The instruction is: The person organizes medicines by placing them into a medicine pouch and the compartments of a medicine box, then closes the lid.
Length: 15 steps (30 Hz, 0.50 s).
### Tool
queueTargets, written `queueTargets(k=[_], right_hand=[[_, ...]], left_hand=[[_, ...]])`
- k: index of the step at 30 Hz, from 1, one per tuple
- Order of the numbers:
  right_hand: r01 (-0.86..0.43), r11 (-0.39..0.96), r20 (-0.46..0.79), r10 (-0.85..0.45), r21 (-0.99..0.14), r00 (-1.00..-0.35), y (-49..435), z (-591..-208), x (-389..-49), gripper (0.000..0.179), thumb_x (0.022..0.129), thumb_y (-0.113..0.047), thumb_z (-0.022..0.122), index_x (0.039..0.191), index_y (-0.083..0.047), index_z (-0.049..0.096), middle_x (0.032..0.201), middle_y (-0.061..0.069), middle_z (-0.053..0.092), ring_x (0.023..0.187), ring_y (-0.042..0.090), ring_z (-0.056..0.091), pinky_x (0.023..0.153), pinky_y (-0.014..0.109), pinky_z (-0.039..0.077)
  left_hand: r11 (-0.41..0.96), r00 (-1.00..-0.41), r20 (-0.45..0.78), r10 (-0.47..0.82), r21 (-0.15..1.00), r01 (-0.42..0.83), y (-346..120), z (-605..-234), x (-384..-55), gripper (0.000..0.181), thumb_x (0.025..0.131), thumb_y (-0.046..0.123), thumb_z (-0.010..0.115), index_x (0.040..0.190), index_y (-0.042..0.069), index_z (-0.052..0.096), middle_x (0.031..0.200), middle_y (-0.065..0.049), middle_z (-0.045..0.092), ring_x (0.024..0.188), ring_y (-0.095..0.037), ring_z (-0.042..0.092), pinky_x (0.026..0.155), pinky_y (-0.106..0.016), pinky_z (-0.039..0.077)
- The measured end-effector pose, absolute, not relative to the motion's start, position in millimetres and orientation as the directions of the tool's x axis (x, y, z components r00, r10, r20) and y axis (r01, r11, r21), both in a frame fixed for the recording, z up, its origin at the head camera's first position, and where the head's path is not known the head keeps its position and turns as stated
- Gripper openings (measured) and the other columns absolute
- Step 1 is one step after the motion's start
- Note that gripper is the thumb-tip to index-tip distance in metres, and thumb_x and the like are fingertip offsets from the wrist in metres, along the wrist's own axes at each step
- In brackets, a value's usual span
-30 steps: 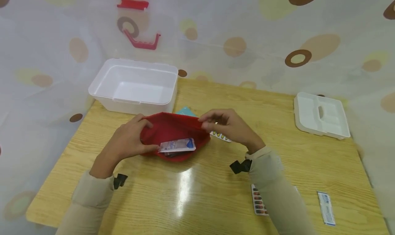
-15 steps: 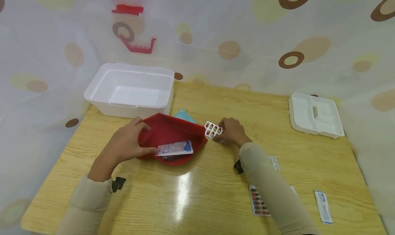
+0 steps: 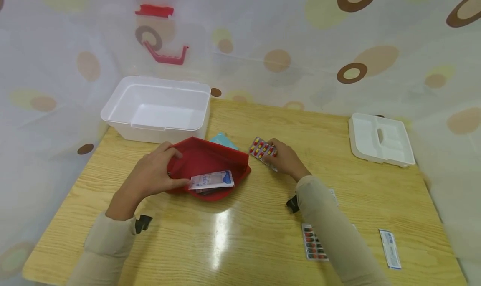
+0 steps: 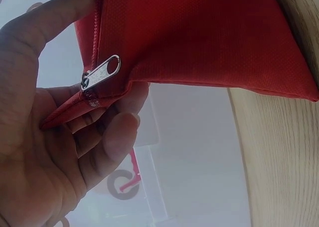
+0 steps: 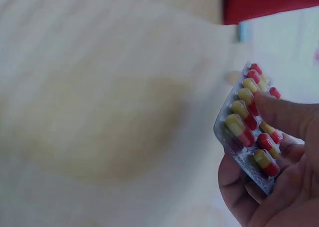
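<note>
Silver-foil blister pack of red-and-yellow capsules (image 3: 257,147) is in the right hand (image 3: 285,157), just beside the right corner of a red fabric zip pouch (image 3: 225,153). Right hand: partly closed, pinching the pack, thumb over the capsule side, fingers curled behind. Pack is tilted; contact with the pale wood-grain table (image 3: 255,223) cannot be judged. Left hand (image 3: 152,171): spread in a wide curve, gripping the left end of the pouch, whose mouth gapes; a silver metal zip pull (image 4: 102,75) sits at that end. Inside the pouch: flat white packet with blue print (image 3: 211,179), over darker contents, unidentifiable. Behind the pouch: rectangular open-topped white plastic box (image 3: 148,132) and flat light-blue packet (image 3: 224,140), partly hidden. Far right: shallow white plastic tray with compartments (image 3: 366,142). Near right: blister sheet of red-and-black capsules (image 3: 312,242), partly covered from view by the beige right sleeve (image 3: 332,227); narrow white sachet with blue edging (image 3: 390,249), lying apart from it
</note>
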State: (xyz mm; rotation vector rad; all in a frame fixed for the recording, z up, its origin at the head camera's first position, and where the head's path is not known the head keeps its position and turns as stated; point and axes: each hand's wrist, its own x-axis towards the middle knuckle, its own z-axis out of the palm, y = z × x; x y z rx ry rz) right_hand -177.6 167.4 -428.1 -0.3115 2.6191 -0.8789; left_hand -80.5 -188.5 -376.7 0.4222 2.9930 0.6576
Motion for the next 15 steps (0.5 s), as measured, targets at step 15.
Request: queueTargets(k=[15], right_hand=[[-0.658,0.578,0.472,-0.461,-0.483,-0.751,84,-335,-106,0.025,0.096,-0.016,0.066,0.12,-0.008,0.066,0.105,0.005,0.072,0.087,0.016,0.067,0.077,0.031,0.057]], left_hand=[[0.866,-0.961,0.007,0.278,0.43,0.254,-191,-377,-82,0.072,0.063,0.049,0.091,0.113,0.004,0.064,0.115,-0.007,0.057,0.091,-0.024,0.062,0.075,-0.045,0.056]])
